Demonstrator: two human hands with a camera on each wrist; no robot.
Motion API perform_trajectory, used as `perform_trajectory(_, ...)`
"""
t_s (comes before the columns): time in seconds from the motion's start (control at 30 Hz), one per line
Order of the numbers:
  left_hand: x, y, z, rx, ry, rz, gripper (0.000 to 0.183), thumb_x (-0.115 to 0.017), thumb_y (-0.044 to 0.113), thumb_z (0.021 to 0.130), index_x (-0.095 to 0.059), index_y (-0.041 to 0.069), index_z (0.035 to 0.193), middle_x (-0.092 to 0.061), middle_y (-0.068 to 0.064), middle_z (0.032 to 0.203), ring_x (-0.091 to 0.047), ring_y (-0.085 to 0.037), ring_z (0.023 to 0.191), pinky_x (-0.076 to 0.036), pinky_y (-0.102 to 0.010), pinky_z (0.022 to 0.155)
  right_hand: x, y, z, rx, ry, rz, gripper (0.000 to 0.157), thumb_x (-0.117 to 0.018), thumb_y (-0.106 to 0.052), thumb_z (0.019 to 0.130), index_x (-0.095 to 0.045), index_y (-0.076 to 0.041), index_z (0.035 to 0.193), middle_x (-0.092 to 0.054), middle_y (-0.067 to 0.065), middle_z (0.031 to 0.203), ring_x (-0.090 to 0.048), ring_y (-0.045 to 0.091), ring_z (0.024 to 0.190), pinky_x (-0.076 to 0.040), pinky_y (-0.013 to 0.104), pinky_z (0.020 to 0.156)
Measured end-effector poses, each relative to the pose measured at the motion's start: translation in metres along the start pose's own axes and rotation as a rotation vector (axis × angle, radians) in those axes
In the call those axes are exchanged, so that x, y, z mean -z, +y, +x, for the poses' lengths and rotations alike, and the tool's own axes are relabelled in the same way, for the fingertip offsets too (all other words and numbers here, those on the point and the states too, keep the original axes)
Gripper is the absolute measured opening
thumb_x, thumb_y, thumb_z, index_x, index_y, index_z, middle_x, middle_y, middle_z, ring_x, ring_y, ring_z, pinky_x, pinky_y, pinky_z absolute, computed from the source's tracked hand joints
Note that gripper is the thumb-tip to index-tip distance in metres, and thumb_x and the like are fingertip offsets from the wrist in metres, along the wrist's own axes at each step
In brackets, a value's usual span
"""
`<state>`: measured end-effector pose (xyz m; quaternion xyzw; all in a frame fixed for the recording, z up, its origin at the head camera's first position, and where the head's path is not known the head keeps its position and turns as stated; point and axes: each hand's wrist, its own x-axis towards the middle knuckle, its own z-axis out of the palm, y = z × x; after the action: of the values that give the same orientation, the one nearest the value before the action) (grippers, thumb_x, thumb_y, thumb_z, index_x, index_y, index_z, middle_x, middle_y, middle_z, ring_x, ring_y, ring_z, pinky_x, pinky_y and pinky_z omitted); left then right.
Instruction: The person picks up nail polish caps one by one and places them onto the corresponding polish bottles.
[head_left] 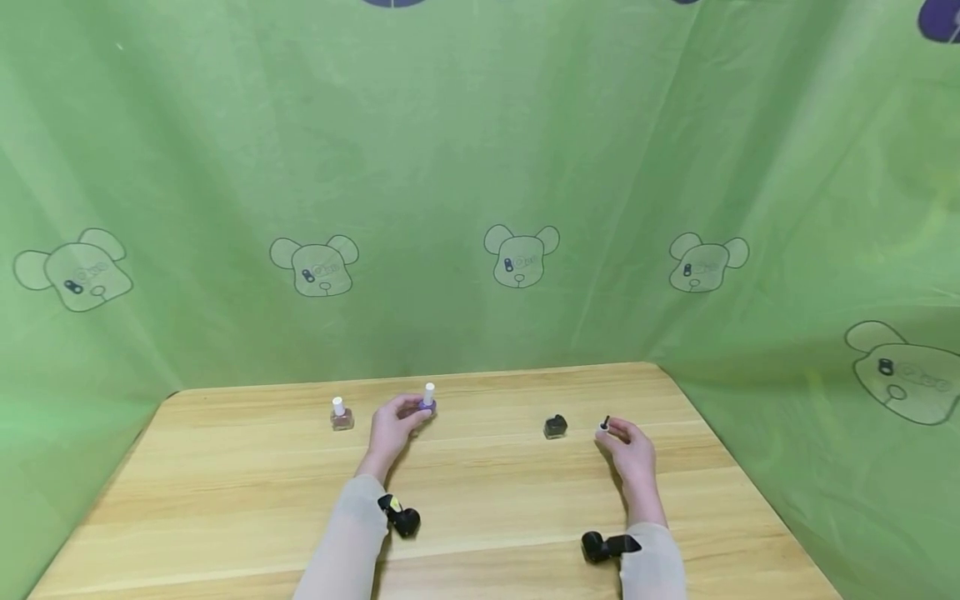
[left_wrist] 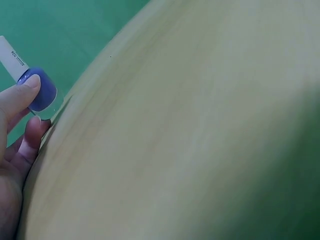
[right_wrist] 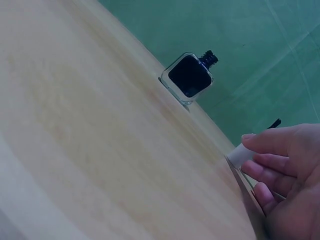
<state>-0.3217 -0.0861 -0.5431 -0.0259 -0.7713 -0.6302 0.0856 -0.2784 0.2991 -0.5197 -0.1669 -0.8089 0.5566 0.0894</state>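
My left hand (head_left: pixel 393 427) pinches a purple nail polish bottle (left_wrist: pixel 46 92) between thumb and fingers. Its white cap (left_wrist: pixel 12 57) is on, and the bottle stands about upright near the table's back edge. At the right, my right hand (head_left: pixel 632 452) pinches a white nail polish cap (right_wrist: pixel 241 155) close to the tabletop, its black brush (head_left: pixel 606 422) pointing up. Left of that hand stands an uncapped black nail polish bottle (right_wrist: pixel 190 77), its dark threaded neck (right_wrist: pixel 209 59) bare. The two are apart.
A pinkish nail polish bottle (head_left: pixel 342 418) with a white cap stands left of my left hand. The wooden table (head_left: pixel 480 500) meets a green curtain (head_left: pixel 420 333) behind and on both sides. Black wrist cameras (head_left: pixel 405 520) sit on both sleeves.
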Motion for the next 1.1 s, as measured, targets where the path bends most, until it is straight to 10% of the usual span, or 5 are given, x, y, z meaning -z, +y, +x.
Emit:
perform_trajectory(0.17,-0.0006,0.0013,0.0001,0.031,0.003,0.015,0.030,-0.074,0.011,0.084,-0.068,0.007,0.114,-0.071,-0.015,0.114,-0.068,-0.021,0.093,-0.057,-0.025,0.064,-0.0005,0.0008,0.0012,0.021,0.025,-0.028,0.044,-0.066,-0.010,0.090,-0.055,0.004,0.130,-0.060,0.025,0.129,-0.057,0.024,0.110,-0.037,0.004,0.077)
perform_trajectory(0.5,0.0001,0.0024,0.0000,0.054,0.021,0.035,0.033,-0.074,0.013,0.084,-0.067,0.005,0.116,-0.070,-0.018,0.116,-0.069,-0.025,0.094,-0.057,-0.024,0.062,-0.0020,0.0035,0.0044,0.049,0.035,-0.048,0.042,-0.065,-0.010,0.090,-0.056,0.006,0.127,-0.061,0.028,0.125,-0.056,0.032,0.113,-0.041,0.036,0.102)
perform_trajectory(1.1,0.0005,0.0062,-0.0047,0.052,0.007,0.007,0.039,-0.071,0.007,0.086,-0.062,0.000,0.123,-0.067,-0.022,0.120,-0.066,-0.033,0.108,-0.059,-0.033,0.086,-0.0014,0.0027,0.0005,0.061,0.054,-0.057,0.039,-0.064,-0.009,0.091,-0.057,0.008,0.125,-0.060,0.030,0.125,-0.055,0.042,0.117,-0.038,0.050,0.108)
